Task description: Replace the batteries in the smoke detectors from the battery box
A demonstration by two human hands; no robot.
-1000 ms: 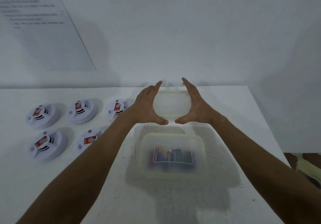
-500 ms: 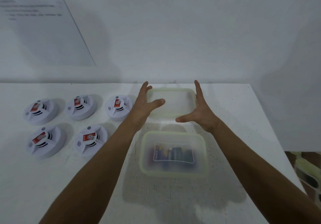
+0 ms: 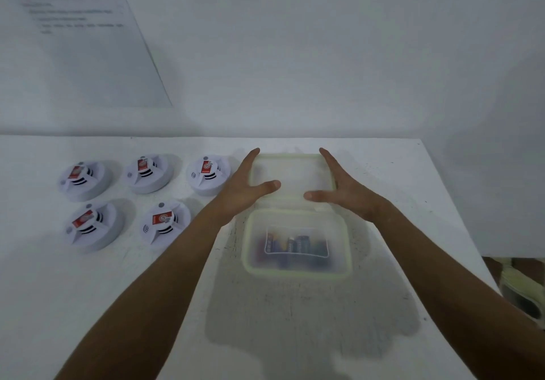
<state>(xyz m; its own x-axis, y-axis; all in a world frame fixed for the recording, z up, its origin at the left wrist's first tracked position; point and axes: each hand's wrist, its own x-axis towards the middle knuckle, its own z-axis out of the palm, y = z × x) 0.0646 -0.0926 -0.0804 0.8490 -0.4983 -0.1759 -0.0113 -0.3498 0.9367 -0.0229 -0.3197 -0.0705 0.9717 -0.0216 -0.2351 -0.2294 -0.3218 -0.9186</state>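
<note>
A translucent battery box (image 3: 296, 273) with a pale green rim stands open on the white table, with several batteries (image 3: 295, 245) inside. Its lid (image 3: 292, 170) lies flat just behind it. My left hand (image 3: 243, 186) grips the lid's left edge and my right hand (image 3: 343, 189) its right edge. Both thumbs rest on top of the lid and the fingers stretch along its sides. Several white round smoke detectors (image 3: 160, 223) with red labels sit in two rows to the left of my left arm.
A printed sheet (image 3: 76, 43) hangs on the wall at the back left. The table's right edge (image 3: 460, 223) runs close to the box, and beyond it a pale object (image 3: 520, 288) lies on the floor.
The lid went from tilted up between my hands to flat behind the box. My hands spread apart to its two side edges and lowered with it.
</note>
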